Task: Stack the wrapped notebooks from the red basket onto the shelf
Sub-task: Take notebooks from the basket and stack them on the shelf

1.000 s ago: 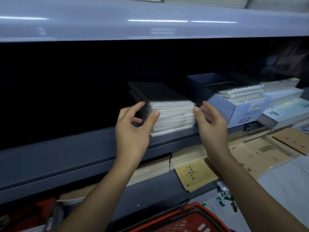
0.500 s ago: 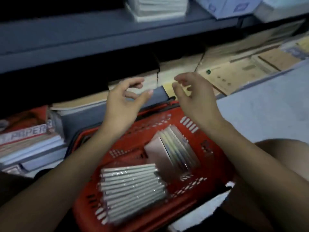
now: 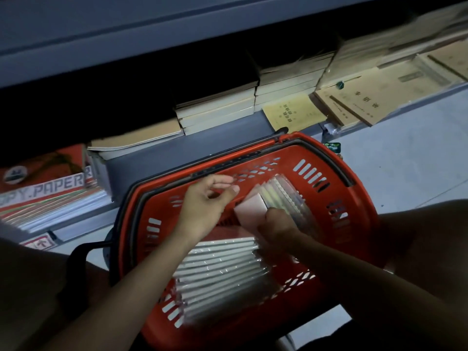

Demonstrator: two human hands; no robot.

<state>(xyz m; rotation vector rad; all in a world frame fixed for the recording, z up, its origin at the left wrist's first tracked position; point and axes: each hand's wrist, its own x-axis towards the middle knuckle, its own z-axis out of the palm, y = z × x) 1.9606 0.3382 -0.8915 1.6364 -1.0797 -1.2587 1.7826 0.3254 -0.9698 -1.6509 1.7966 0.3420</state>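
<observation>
At the far left, a red pack of copy paper (image 3: 43,183) lies on the low shelf (image 3: 131,165), with brown-covered books (image 3: 141,134) stacked just to its right and taller piles of pale books (image 3: 217,107) behind them. In front of the shelf, on the floor (image 3: 405,158), sits the red basket (image 3: 336,178), its dark handle folded along the rim. A row of wrapped notebooks (image 3: 220,272) lies in the near part of the basket, their clear film catching the light. The left hand (image 3: 205,206) hovers above the basket's middle, fingers loosely curled and parted, holding nothing. Just to its right, a second bundle of wrapped notebooks (image 3: 281,196) leans tilted against the basket's far side, a pink cover facing front. The right hand (image 3: 278,226) is down on the near end of this bundle, fingers bent over its edges; whether they have closed into a firm grip cannot be told. Further right, tan paper booklets (image 3: 293,112) and larger brown ones (image 3: 364,97) lie on the shelf.
</observation>
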